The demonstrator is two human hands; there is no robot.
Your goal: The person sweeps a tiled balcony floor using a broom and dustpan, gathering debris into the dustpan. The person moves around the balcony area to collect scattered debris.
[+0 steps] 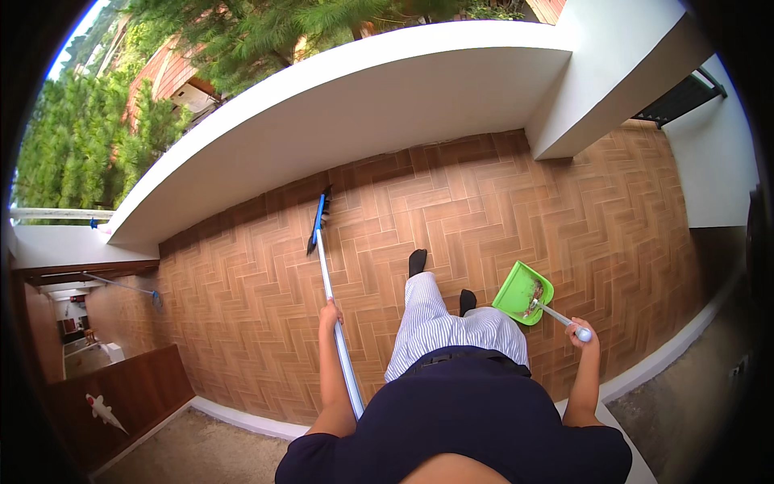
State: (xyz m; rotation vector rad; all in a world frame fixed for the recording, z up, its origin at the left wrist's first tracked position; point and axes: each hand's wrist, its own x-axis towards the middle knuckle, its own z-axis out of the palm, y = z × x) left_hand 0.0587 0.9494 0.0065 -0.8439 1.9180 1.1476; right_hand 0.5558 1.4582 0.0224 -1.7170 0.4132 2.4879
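Observation:
My left hand [330, 314] grips the pale metal pole of a broom [319, 219], whose blue head with dark bristles is at the tiled floor, left of my feet and near the parapet wall. The pole's upper end runs back beside my torso. On the right, my right hand [582, 333] is closed around the top of the handle of a green plastic dustpan [521, 293]. Brownish debris lies inside the pan, towards its back by the handle. Whether the pan touches the floor, I cannot tell.
A white parapet wall [363, 127] curves along the far side and meets a square pillar [604, 78]. Herringbone wood-look tiles [375, 206] cover the floor. At the left, a long-handled tool [156, 299] stands near a doorway, beyond a brown panel [121, 405] bearing a fish figure.

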